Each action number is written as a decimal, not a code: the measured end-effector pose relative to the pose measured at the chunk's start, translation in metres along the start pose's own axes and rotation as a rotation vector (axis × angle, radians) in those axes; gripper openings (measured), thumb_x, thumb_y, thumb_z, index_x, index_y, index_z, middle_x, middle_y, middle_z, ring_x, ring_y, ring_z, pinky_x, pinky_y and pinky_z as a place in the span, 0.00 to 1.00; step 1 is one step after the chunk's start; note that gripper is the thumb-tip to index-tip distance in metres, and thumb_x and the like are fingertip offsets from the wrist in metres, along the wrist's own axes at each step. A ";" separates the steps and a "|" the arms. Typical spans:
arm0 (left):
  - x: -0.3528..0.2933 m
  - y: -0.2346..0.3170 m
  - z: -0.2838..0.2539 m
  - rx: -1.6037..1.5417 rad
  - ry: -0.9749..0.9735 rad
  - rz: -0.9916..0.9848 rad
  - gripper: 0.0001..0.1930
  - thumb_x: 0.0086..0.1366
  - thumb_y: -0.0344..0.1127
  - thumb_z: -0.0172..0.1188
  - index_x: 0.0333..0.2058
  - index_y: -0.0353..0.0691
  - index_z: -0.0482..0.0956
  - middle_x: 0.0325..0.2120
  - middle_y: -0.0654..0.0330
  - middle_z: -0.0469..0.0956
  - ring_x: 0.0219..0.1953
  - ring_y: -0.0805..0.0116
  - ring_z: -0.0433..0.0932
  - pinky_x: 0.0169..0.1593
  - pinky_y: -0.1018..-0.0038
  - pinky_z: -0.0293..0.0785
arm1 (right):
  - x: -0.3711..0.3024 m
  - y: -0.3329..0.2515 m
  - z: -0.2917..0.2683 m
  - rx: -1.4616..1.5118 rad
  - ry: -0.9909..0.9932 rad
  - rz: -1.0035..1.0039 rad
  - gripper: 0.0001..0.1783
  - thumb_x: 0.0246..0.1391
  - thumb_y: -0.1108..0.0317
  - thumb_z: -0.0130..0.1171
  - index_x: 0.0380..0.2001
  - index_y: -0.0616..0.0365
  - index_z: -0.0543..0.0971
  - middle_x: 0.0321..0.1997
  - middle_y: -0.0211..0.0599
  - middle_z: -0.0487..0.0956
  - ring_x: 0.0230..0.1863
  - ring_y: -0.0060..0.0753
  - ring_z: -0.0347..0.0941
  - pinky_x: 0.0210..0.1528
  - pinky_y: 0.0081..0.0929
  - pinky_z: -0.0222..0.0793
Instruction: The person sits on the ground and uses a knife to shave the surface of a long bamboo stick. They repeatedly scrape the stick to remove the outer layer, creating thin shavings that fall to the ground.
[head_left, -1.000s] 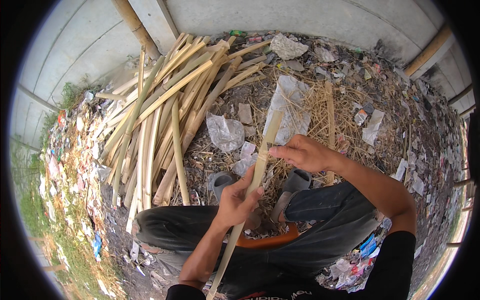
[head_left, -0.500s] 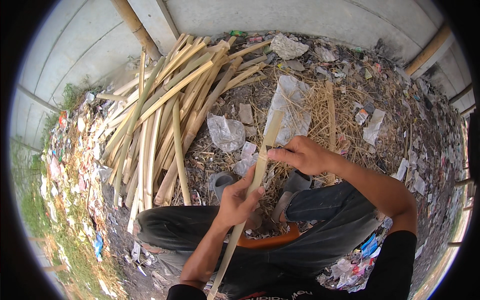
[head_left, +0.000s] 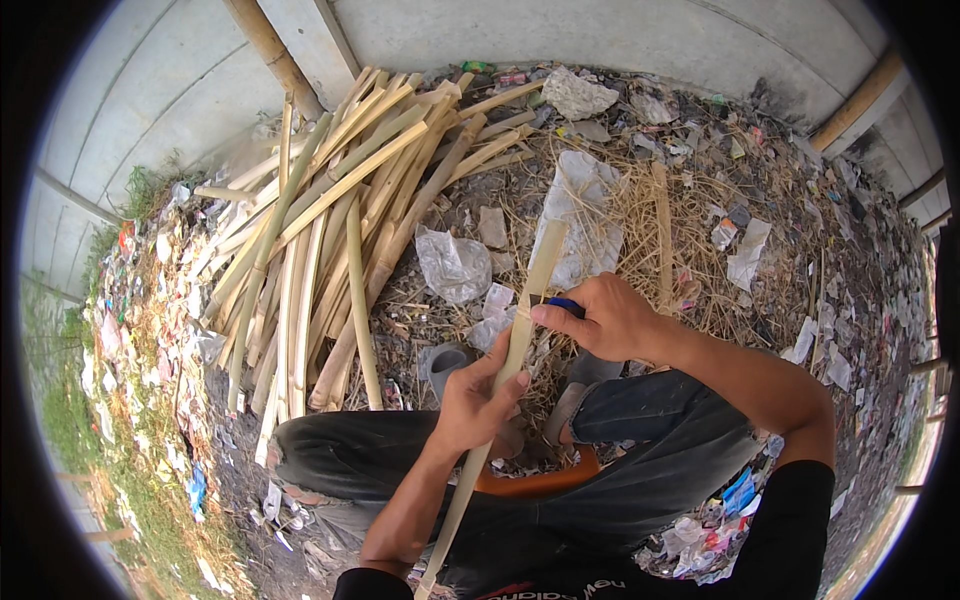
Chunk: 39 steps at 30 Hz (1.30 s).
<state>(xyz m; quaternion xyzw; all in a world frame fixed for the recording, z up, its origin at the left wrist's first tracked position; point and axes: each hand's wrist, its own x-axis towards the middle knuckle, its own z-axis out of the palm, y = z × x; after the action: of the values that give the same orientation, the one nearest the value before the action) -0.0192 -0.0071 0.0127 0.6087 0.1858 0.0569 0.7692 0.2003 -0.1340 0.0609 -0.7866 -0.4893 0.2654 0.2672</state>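
Observation:
A long pale bamboo strip (head_left: 545, 250) slants from my lap up to the middle of the scene, its far end over a whitish sheet. My left hand (head_left: 475, 400) is closed around it at about mid-length, thumb along the near side. In my right hand (head_left: 618, 318) is a blue-handled knife (head_left: 567, 306), its short dark blade laid across the strip just beyond my left fingers. The right thumb presses by the blade at the strip's edge. Most of the handle is hidden in the fist.
Split bamboo strips lie in a large pile (head_left: 330, 220) at the left. A clear plastic bag (head_left: 453, 266), straw (head_left: 640, 215), a rock (head_left: 578, 94) and scattered litter cover the ground. A concrete wall (head_left: 600, 40) stands behind. Below the strip are my knees and an orange seat edge (head_left: 540, 483).
My right hand has turned slightly, so the blue knife handle now shows above the thumb. The left hand and the bamboo strip have hardly moved.

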 end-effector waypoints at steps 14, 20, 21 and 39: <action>0.001 -0.001 -0.001 -0.017 -0.008 0.003 0.33 0.74 0.28 0.61 0.73 0.31 0.60 0.38 0.68 0.77 0.28 0.84 0.70 0.30 0.82 0.70 | -0.006 -0.002 0.007 -0.167 0.170 -0.124 0.43 0.63 0.29 0.54 0.16 0.62 0.81 0.12 0.49 0.73 0.19 0.54 0.76 0.28 0.47 0.70; -0.001 0.002 0.000 -0.013 -0.018 -0.010 0.32 0.74 0.27 0.60 0.73 0.31 0.60 0.37 0.68 0.77 0.29 0.84 0.71 0.30 0.82 0.70 | -0.001 0.003 0.010 0.005 0.026 -0.014 0.42 0.63 0.30 0.55 0.18 0.63 0.82 0.13 0.50 0.75 0.21 0.57 0.77 0.28 0.48 0.72; -0.001 0.002 0.000 -0.008 -0.017 -0.015 0.32 0.74 0.27 0.60 0.73 0.31 0.61 0.37 0.68 0.77 0.29 0.84 0.71 0.30 0.82 0.70 | 0.002 0.004 0.007 0.043 -0.039 -0.002 0.42 0.62 0.30 0.55 0.17 0.63 0.81 0.12 0.49 0.74 0.20 0.57 0.77 0.28 0.47 0.71; 0.001 -0.001 -0.004 0.011 -0.012 0.036 0.33 0.73 0.25 0.61 0.73 0.29 0.60 0.41 0.67 0.77 0.33 0.85 0.72 0.33 0.84 0.72 | -0.009 -0.001 0.019 -0.192 0.145 -0.162 0.35 0.62 0.33 0.60 0.20 0.56 0.83 0.12 0.42 0.75 0.18 0.50 0.78 0.24 0.43 0.73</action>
<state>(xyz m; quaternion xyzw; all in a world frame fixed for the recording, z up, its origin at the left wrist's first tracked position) -0.0196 -0.0036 0.0106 0.6166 0.1708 0.0660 0.7657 0.1833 -0.1383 0.0494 -0.7837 -0.5536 0.1376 0.2459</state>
